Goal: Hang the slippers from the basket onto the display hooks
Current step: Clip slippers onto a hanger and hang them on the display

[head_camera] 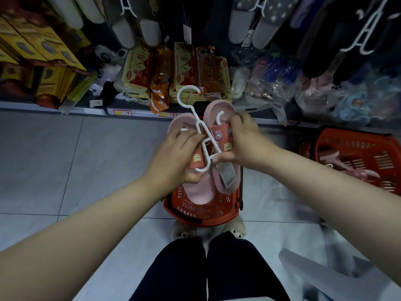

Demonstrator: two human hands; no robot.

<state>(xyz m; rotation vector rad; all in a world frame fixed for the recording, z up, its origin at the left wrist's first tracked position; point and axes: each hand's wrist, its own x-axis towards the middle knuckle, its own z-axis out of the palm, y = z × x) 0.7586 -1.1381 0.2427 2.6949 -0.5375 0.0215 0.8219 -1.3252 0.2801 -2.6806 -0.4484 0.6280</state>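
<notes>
A pair of pink slippers [198, 190] with small cartoon charms on red straps is held above a red basket [201, 213] on the floor. A white plastic hanger [200, 127] lies across the pair, its hook pointing up toward the shelf. My left hand [175, 157] grips the left slipper and the hanger's lower loop. My right hand [243, 140] pinches the right slipper's strap beside the hanger arm. A price tag [226, 177] dangles from the right slipper.
A second red basket [355, 161] with more pink slippers stands at the right. Grey and dark slippers on white hangers [366, 29] hang along the top. Boxed goods [184, 70] and bagged slippers [273, 83] fill the low shelf. My legs and plush slippers are at the bottom.
</notes>
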